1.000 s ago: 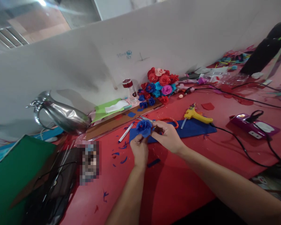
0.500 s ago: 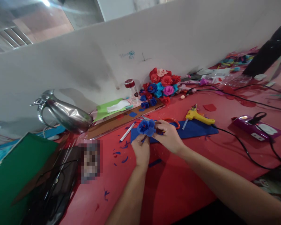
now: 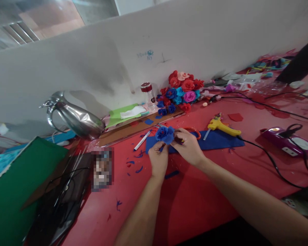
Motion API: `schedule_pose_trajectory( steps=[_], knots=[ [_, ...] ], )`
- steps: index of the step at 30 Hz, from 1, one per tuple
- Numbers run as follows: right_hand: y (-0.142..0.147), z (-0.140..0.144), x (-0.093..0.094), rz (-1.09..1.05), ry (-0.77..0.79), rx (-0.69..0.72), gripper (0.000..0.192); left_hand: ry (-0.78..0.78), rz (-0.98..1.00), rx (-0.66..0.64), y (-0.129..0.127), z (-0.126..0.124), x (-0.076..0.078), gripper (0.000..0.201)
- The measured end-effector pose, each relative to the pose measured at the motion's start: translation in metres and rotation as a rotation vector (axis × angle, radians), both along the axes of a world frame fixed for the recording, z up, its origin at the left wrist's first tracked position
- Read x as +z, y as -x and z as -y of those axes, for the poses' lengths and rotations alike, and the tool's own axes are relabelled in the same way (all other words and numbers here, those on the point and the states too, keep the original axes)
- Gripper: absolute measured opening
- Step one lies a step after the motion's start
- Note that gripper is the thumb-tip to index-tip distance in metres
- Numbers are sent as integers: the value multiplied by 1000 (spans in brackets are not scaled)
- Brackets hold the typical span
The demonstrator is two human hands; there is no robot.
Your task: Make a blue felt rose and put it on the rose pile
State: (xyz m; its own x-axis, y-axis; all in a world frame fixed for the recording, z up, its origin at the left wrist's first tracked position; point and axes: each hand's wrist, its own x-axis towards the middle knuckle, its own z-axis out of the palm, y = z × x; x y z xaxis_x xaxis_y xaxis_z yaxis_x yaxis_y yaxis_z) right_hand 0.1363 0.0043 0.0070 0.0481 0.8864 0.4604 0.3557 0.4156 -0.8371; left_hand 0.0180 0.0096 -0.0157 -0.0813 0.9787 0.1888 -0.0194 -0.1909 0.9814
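A blue fabric rose (image 3: 164, 134) with a small red centre is held up over the red table (image 3: 195, 201). My left hand (image 3: 158, 159) grips it from below by its base. My right hand (image 3: 188, 146) pinches its right side with the fingertips. Under both hands lies a long blue felt sheet (image 3: 215, 140). Orange-handled scissors (image 3: 194, 130) peek out just behind my right hand.
A yellow glue gun (image 3: 222, 125) rests on the felt, its cord running right. A bunch of finished roses (image 3: 182, 91), a small jar (image 3: 149, 94), a white marker (image 3: 142, 140), a steel jug (image 3: 75, 118), a green board (image 3: 20, 184) and a purple power strip (image 3: 289, 140) surround the spot.
Both hands stay on the blue rose, and the right fingers have shifted a little on its side. The camera has swung slightly, so everything sits further right in view.
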Motion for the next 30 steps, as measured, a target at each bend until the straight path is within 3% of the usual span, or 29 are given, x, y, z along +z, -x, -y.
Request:
schedule_pose_trajectory(
  steps=[9,13,18,24,30],
  knots=[
    [-5,-2,2,9,14,-17,11,90,438,-103,-2,4,12,19],
    [-5,-3,0,-48,91,76,12,221,596,-179,-2,3,16,27],
    [-6,-4,0,-59,141,136,14,262,630,-196,-2,2,15,21],
    [-8,-5,1,-16,122,135,14,264,639,-223,-2,3,19,33],
    [-8,-4,-2,-153,215,148,19,297,729,-217,1,1,19,41]
  ],
)
